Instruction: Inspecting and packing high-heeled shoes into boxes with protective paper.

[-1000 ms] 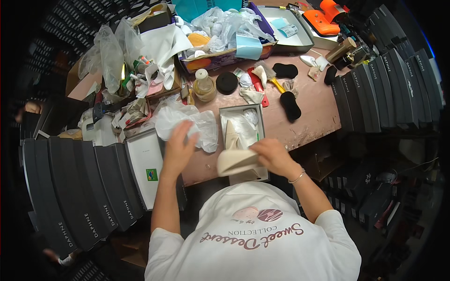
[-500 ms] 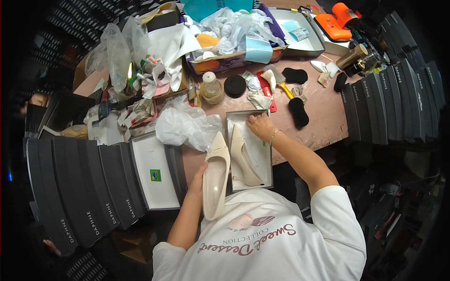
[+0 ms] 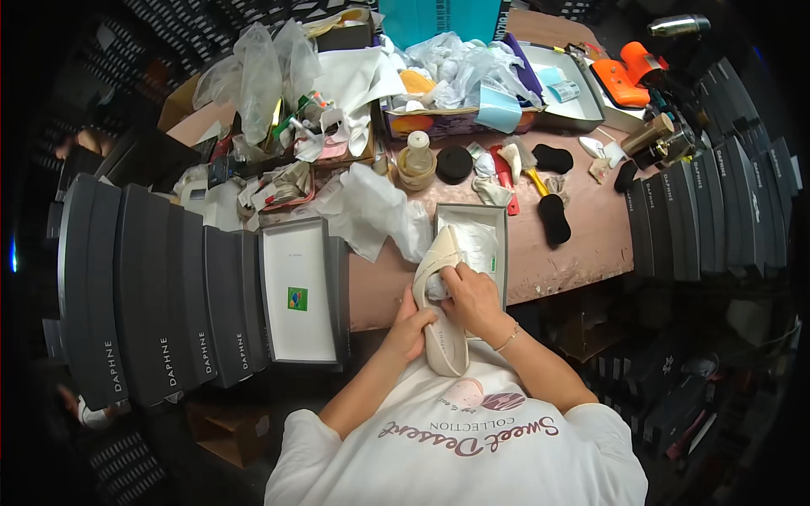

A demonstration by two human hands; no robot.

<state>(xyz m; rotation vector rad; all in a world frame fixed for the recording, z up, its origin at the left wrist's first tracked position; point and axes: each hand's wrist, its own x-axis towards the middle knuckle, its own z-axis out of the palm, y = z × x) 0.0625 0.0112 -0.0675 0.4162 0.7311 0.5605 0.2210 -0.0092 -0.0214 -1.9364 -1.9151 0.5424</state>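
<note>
A cream pointed-toe women's shoe [image 3: 447,347] is tilted in front of my chest, its toe pointing away. My left hand [image 3: 408,331] is closed around its left side, thumb on the rim. At the shoe's opening, my right hand [image 3: 474,297] has its fingers bent around a crumpled greyish-white wad [image 3: 436,288] tucked toward the toe; the fingertips are partly hidden. Under the shoe and hands lies an open grey shoe box [image 3: 499,221] lined with white tissue paper [image 3: 481,239]. My hands and the held shoe cover most of the box's near part.
Grey shoe boxes stand in rows at left [image 3: 143,287] and right [image 3: 683,211]. A white-lined box part [image 3: 295,261] leans beside the left row. Beyond are crumpled white paper [image 3: 380,211], a glass jar [image 3: 416,169], a yellow-handled brush [image 3: 536,180] and black sponges [image 3: 553,219].
My right hand has come from the box's far end to the opening of the held shoe. The greyish-white wad now shows there. The shoe has moved over the box, and the view has shifted.
</note>
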